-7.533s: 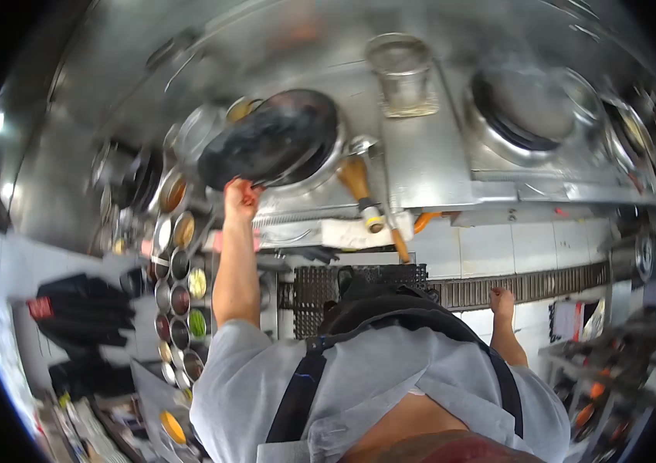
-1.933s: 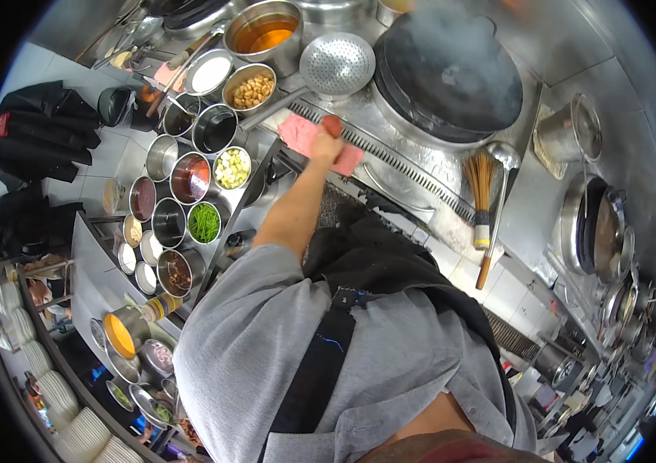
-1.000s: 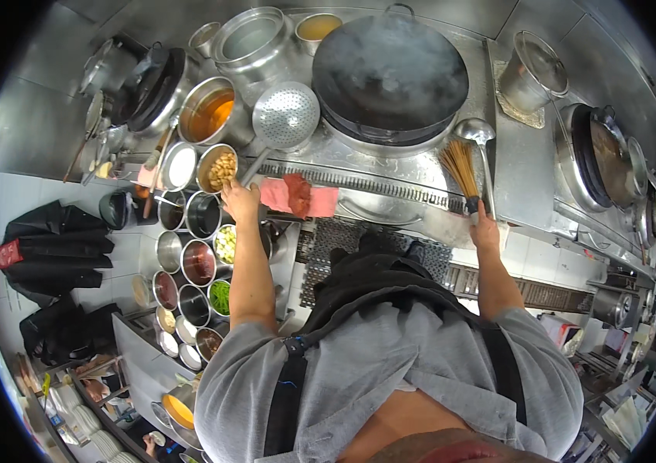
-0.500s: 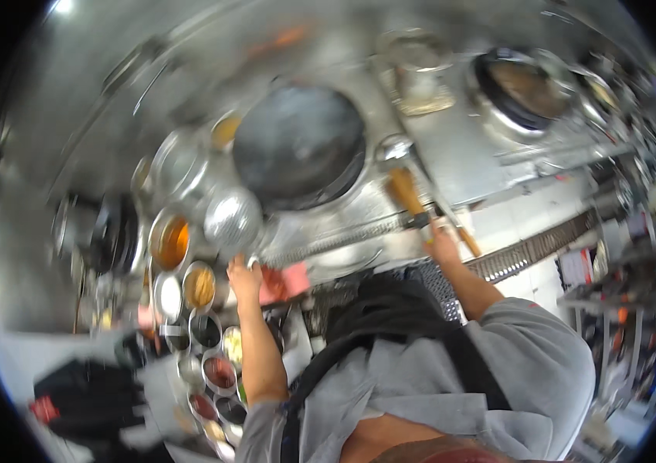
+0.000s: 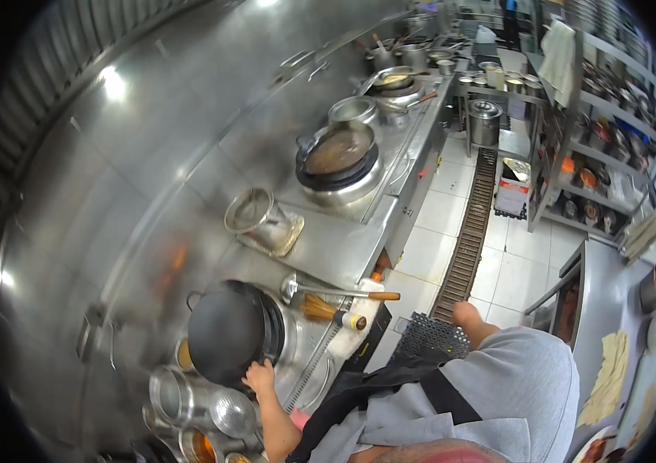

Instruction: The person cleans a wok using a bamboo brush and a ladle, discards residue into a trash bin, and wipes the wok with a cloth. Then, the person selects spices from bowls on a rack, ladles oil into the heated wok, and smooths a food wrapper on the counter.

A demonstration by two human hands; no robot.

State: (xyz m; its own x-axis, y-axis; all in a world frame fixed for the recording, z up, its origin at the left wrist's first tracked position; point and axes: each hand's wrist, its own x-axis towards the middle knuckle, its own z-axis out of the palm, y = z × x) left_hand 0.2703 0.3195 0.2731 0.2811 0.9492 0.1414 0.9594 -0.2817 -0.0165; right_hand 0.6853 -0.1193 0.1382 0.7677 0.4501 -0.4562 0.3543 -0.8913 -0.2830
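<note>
A black wok (image 5: 225, 336) sits at the near burner, tipped against the dark burner ring. My left hand (image 5: 261, 376) is closed at its near rim. My right hand (image 5: 466, 315) hangs over the floor beside the stove, away from the cookware; its fingers are hidden from view. A bamboo wok brush (image 5: 318, 308) with a dark-bound handle lies by the stove's front edge. Just beyond it rests a ladle (image 5: 335, 292) with a wooden handle end. A perforated strainer (image 5: 233, 415) lies close to my left forearm, by a metal pot (image 5: 169, 392).
Farther along the counter stand a strainer-topped pot (image 5: 260, 218) and a second wok (image 5: 339, 150) holding brown liquid. A floor drain grate (image 5: 463, 239) runs along the aisle. Metal shelves (image 5: 602, 154) of containers stand at the right, above a steel counter (image 5: 575, 370).
My view has swung to the right along the stove. My right hand has let go of the wok brush and moved away from the stove. My left hand has moved from near the strainer to the wok.
</note>
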